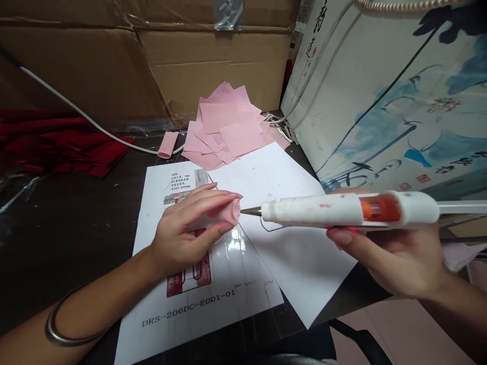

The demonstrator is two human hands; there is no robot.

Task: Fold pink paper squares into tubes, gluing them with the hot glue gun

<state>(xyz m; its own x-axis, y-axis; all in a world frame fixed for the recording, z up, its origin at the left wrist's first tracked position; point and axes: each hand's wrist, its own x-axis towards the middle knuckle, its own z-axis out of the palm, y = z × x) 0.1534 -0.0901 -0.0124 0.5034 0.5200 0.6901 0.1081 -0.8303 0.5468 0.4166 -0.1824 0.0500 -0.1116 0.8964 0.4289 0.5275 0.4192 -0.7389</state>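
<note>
Between the thumb and fingers of my left hand point(190, 220) is a rolled pink paper piece point(233, 213), its end facing right. My right hand point(395, 253) grips a white glue gun point(312, 210) with an orange part showing in its side window. The gun's metal nozzle points left, at or very close to the open end of the roll; I cannot tell whether they touch. Under my hands lie a printed instruction sheet point(251, 299) and a blank white sheet point(297, 274).
A pile of pink squares point(232, 121) lies at the back, with a finished-looking pink roll point(168, 145) to its left. Metal pieces point(283, 129) sit right of the pile. Red cloth point(72, 142) is at the left. A cardboard box point(213, 66) and a painted panel point(399, 111) stand behind.
</note>
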